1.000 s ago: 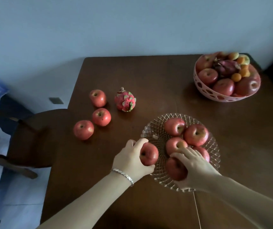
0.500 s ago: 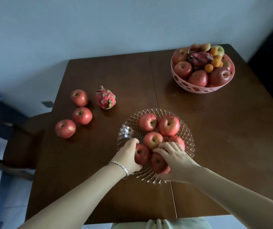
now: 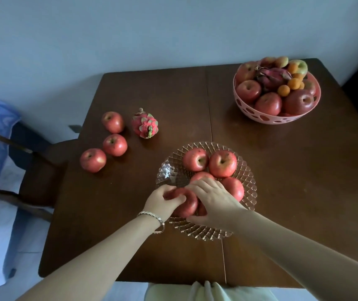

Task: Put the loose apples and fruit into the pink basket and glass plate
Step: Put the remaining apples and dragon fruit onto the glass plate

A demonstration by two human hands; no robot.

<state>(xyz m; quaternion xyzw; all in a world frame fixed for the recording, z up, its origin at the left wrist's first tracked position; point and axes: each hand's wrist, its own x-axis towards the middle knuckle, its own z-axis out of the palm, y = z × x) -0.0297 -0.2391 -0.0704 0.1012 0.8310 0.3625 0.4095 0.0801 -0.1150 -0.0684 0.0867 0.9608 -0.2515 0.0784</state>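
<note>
1. Near the bottom centre of the frame, the left hand is cupping an apple at the near edge of the glass plate; its fingers are curling round the fruit's left side, so it is grasping that apple rather than lying slack.
2. Just right of it, the right hand is lying over a second apple, mostly hidden beneath the palm; whether it is gripping or only steadying I cannot tell.
3. Beyond the hands, four more apples are sitting in the plate, stem dimples facing up. An apple is round, so no long axis matters here.
4. The coming move likely turns on this: the loose fruit is lying up and to the left of both hands, at centre left of the frame, so the left hand is the nearer one.
5. There, three apples are forming a rough line from the nearest loose apple upward, all stems up.
6. Beside them the dragon fruit is lying with its long axis running roughly up the frame, leafy end towards the viewer.
7. Farthest, at upper right, the pink basket is standing heaped with fruit, well apart from the loose pieces.
</note>
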